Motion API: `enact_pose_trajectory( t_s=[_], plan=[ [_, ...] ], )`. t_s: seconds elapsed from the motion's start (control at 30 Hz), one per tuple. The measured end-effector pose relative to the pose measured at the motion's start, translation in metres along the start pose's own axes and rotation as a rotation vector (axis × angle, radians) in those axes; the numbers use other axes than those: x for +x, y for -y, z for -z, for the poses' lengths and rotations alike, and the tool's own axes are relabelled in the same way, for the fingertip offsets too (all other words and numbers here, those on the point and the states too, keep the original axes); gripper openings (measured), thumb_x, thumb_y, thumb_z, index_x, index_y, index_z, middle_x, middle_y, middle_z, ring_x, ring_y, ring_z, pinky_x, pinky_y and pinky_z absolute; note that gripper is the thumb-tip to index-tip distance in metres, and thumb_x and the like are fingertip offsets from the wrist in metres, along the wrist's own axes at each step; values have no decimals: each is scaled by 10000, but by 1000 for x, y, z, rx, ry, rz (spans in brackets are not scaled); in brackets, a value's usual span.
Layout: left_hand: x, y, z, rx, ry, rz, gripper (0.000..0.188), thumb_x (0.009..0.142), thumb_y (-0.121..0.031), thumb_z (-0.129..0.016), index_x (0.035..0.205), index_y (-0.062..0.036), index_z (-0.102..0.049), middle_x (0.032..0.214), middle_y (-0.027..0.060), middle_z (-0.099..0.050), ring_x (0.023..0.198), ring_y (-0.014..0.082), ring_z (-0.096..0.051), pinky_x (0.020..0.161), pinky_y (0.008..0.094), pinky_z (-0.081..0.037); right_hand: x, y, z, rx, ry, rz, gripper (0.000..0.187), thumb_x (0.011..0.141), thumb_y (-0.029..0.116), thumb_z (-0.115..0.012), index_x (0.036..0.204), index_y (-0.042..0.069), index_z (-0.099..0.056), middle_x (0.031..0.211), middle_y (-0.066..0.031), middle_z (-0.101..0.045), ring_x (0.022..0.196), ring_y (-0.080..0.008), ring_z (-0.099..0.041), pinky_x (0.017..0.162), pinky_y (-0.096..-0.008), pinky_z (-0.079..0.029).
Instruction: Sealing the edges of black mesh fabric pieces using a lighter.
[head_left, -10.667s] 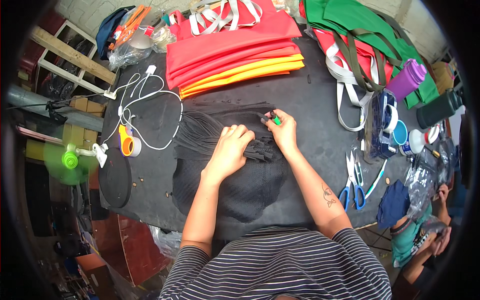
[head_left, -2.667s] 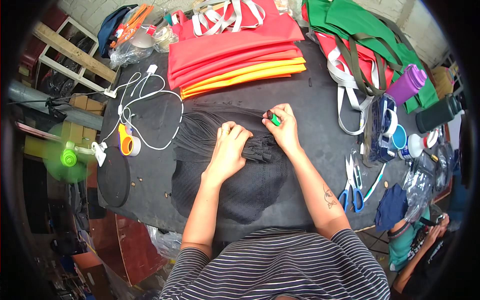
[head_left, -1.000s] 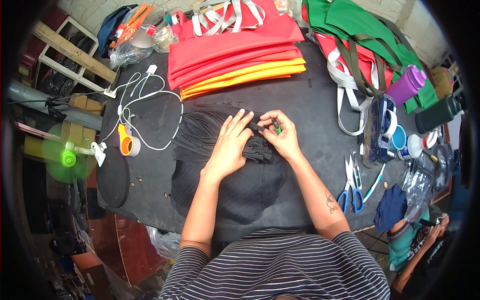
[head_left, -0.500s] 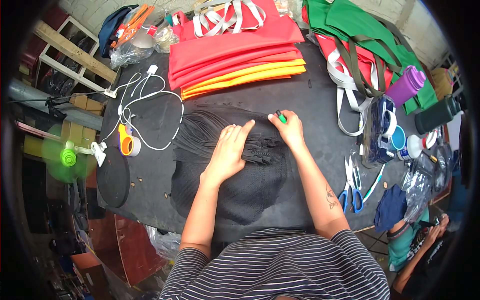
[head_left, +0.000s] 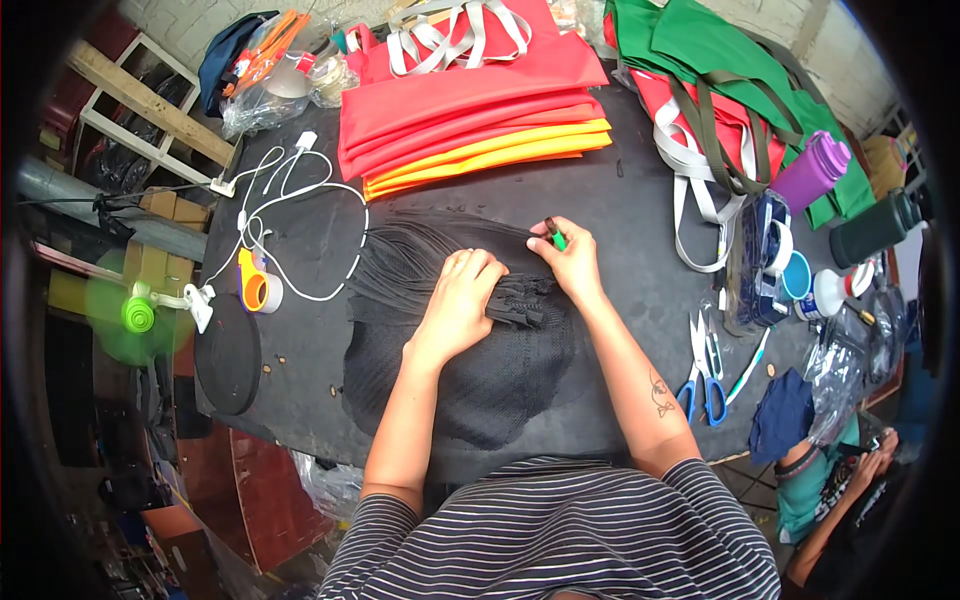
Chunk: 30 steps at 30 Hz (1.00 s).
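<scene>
A bundle of long black zippers (head_left: 400, 255) lies fanned over a black mesh cloth (head_left: 450, 385) in front of me. My left hand (head_left: 462, 295) rests on the bundle with bent fingers, holding it near the zippers' right-hand ends. My right hand (head_left: 572, 260) is closed around a small green-and-black tool (head_left: 557, 241), whose exact kind is hard to make out. Its thumb and fingertips meet at the far right end of a black strip stretched out from the bundle.
Folded red and yellow bags (head_left: 470, 120) are stacked at the back; green bags (head_left: 720, 50) lie back right. Blue-handled scissors (head_left: 704, 375) and bottles (head_left: 815, 170) are at right. A white cable (head_left: 300, 210), tape dispenser (head_left: 260, 285) and green fan (head_left: 138, 314) are at left.
My right hand has shifted slightly left and its fingers have turned with the green-and-black tool. My left index finger and thumb, stretched out before, are now drawn in on the zippers.
</scene>
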<state>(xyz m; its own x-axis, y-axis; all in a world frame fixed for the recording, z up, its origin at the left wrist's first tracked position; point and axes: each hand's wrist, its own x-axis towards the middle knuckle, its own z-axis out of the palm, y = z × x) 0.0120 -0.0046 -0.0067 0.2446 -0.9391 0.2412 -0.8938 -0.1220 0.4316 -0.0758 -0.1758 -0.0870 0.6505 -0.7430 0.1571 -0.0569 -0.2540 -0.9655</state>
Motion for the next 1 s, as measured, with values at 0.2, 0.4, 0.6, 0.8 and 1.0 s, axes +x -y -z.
enact_pose_trajectory(
  t_s=[0.2, 0.4, 0.6, 0.8, 1.0],
  plan=[
    [5, -1, 0, 58, -7, -10, 427, 578, 102, -645, 987, 6, -570, 1337, 179, -524, 1162, 361, -526, 1036, 450, -389, 4, 1, 11, 472, 287, -265, 223, 804, -17, -709, 1024, 8, -686, 834, 12, -650, 666, -41, -563, 580, -177, -446],
    [8, 2, -1, 36, 2, -44, 432, 587, 98, -645, 1006, 12, -577, 1367, 214, -501, 1171, 368, -531, 1049, 460, -384, 1, 3, 12, 560, 307, -296, 246, 802, -12, -723, 1042, 15, -678, 819, -1, -658, 605, -35, -537, 517, -173, -405],
    [3, 3, -5, 46, -18, -25, 437, 604, 103, -634, 1028, 11, -581, 1335, 219, -517, 1195, 399, -519, 1068, 459, -385, 2, -2, 15, 638, 353, -397, 212, 822, -8, -711, 1030, 6, -672, 755, -10, -649, 526, -32, -471, 472, -180, -348],
    [1, 3, -6, 30, -9, -7, 445, 606, 109, -628, 1038, 10, -577, 1349, 223, -508, 1224, 411, -500, 1086, 461, -372, 0, -10, 12, 693, 322, -409, 195, 852, 4, -690, 1044, -7, -660, 751, -13, -638, 495, -31, -416, 458, -191, -330],
    [0, 5, -6, 26, -23, -52, 423, 601, 103, -637, 1007, 4, -575, 1355, 206, -515, 1230, 376, -506, 1065, 448, -381, 1, -14, 12, 800, 307, -417, 137, 876, 37, -672, 1000, -8, -636, 729, -8, -611, 487, -34, -414, 455, -191, -326]
  ],
)
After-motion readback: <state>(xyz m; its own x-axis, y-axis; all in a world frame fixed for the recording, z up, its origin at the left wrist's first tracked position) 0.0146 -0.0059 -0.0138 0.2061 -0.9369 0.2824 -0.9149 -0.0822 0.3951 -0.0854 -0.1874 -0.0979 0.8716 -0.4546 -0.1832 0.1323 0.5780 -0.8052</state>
